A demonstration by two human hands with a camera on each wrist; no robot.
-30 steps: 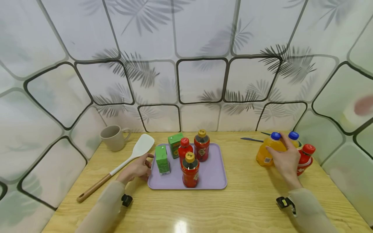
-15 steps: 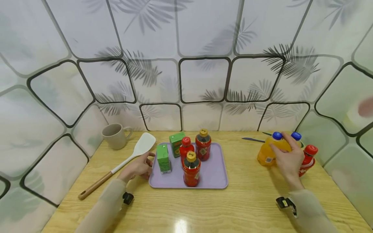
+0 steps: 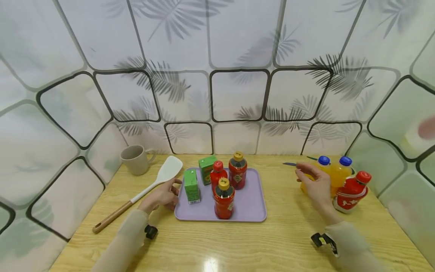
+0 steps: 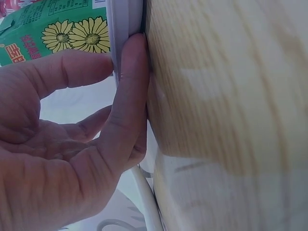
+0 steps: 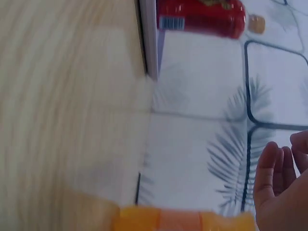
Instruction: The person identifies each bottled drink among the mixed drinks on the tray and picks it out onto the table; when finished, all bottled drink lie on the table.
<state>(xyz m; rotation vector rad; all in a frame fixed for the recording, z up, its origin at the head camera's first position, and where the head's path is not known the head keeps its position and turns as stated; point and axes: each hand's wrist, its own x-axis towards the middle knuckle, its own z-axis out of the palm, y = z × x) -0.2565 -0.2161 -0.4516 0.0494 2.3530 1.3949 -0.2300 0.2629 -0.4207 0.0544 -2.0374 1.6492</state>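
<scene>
My left hand (image 3: 164, 194) pinches the left edge of a lilac tray (image 3: 249, 204); in the left wrist view the thumb lies on the rim and a finger (image 4: 132, 86) reaches under it. The tray bears two green drink cartons (image 3: 192, 187), two gold-capped dark drink bottles (image 3: 224, 206) and a smaller red-capped bottle (image 3: 219, 175). My right hand (image 3: 317, 187) is raised with loosely bent fingers and holds nothing. It partly covers one blue-capped orange juice bottle (image 3: 303, 187); another orange juice bottle (image 3: 340, 175) stands just right of it.
Right of the juice, a red-capped bottle (image 3: 361, 177) rises from a red bowl with white print (image 3: 346, 202). A blue, thin utensil (image 3: 289, 164) lies behind. On the left are a beige mug (image 3: 134, 160) and a white turner with a wooden handle (image 3: 142, 192). A patterned curtain (image 3: 238, 94) surrounds the table.
My right hand has let go of the left juice bottle and moved left, in front of it. The left hand stays on the tray's edge.
</scene>
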